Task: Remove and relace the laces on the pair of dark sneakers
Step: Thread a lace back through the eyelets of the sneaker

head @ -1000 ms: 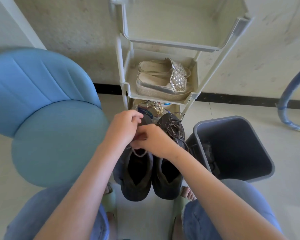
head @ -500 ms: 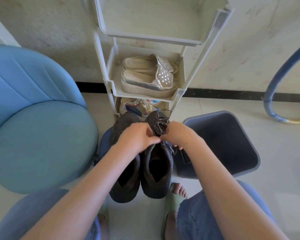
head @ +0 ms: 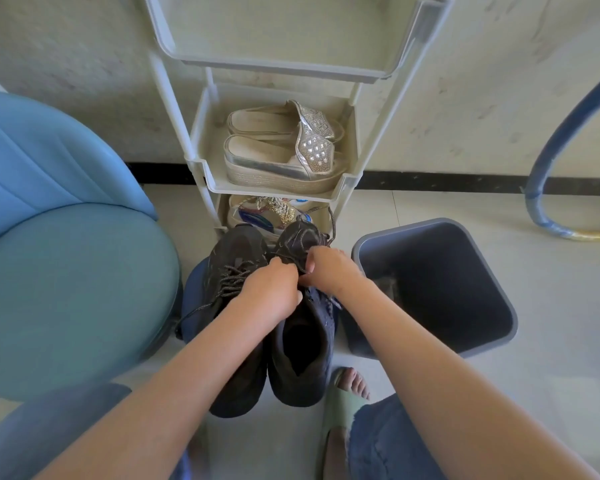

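Pinching the lace of the right-hand sneaker with curled fingers, the left hand and right hand risk tightening a knot if they tug unevenly.

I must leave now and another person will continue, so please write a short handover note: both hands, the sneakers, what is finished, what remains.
Hands: left hand grips the laces of the right sneaker; right hand pinches the same laces.
Things: both dark sneakers stand side by side before the shoe rack; the left sneaker has loose laces, one end trailing to the left.
Done: no lace looks fully out yet.
Left: pull both laces out, then relace both sneakers.
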